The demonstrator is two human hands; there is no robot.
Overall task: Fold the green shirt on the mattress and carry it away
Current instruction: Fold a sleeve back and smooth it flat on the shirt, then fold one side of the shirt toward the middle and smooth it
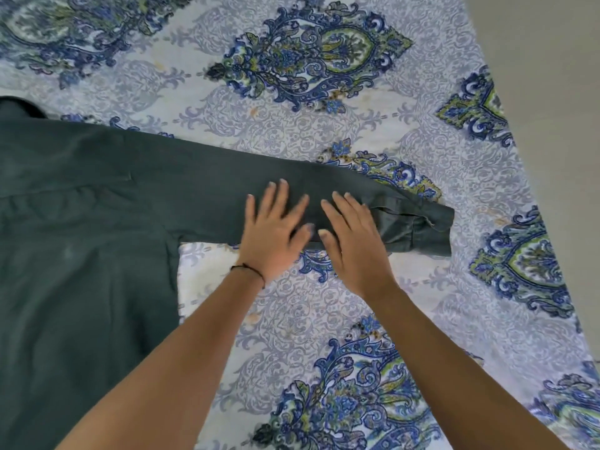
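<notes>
A dark green shirt (81, 228) lies flat on the mattress (324, 131), which has a blue and green paisley cover. The shirt's body fills the left side, and one long sleeve stretches to the right, ending in a cuff (422, 230). My left hand (272, 232) rests flat on the sleeve with fingers spread. Beside it, nearer the cuff, my right hand (354, 245) also lies flat on the sleeve, palm down. Neither hand grips the cloth. The shirt's left part runs out of view.
The mattress edge runs diagonally down the right side, with bare grey floor (552, 60) beyond it. Patterned cover lies open above and below the sleeve.
</notes>
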